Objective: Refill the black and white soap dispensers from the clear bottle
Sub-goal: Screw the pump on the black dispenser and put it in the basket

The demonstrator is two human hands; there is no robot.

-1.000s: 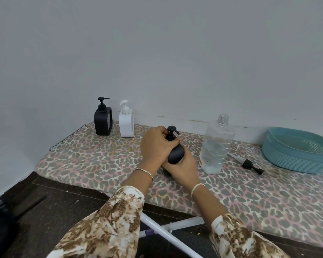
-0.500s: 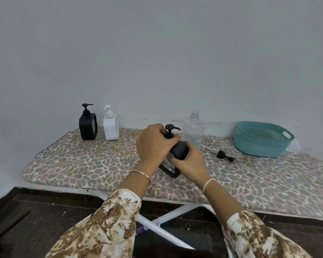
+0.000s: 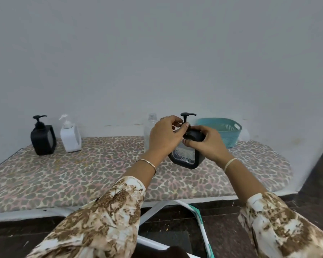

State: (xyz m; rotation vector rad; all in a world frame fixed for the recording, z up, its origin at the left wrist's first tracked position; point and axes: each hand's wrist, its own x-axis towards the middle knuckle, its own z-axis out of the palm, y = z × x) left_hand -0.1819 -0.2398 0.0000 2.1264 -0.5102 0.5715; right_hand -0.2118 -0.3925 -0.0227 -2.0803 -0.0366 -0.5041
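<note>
1. At the far left of the ironing board (image 3: 101, 164) stands a black pump dispenser (image 3: 43, 139), upright. Just beside it stands a white pump dispenser (image 3: 70, 135), also upright. Neither is touched.

2. The clear bottle (image 3: 150, 131) stands upright near the wall, partly hidden behind the left hand (image 3: 164, 138). I cannot tell whether its cap is on. I judge its wall thin and easy to dent, so I would take it round the middle of the body with a light squeeze, not by the neck.

3. The left hand is curled, and its fingertips pinch the pump (image 3: 186, 115) at the collar of a second black dispenser (image 3: 186, 157).

4. This second dispenser is held tilted above the middle of the ironing board. I cannot tell whether its lower corner touches the cover. A clear side panel faces me.

5. The right hand (image 3: 207, 144) wraps the rounded shoulder of the body and grips it firmly.

6. Handling judgement:
- The body looks like rigid, smooth plastic, and light if nearly empty.
- The smooth shoulder may slip if soapy.
- The correct hold is one hand bracing the body and the other turning the collar, never the thin pump stem.

7. A teal basket (image 3: 226, 131) sits behind the right hand.
</note>
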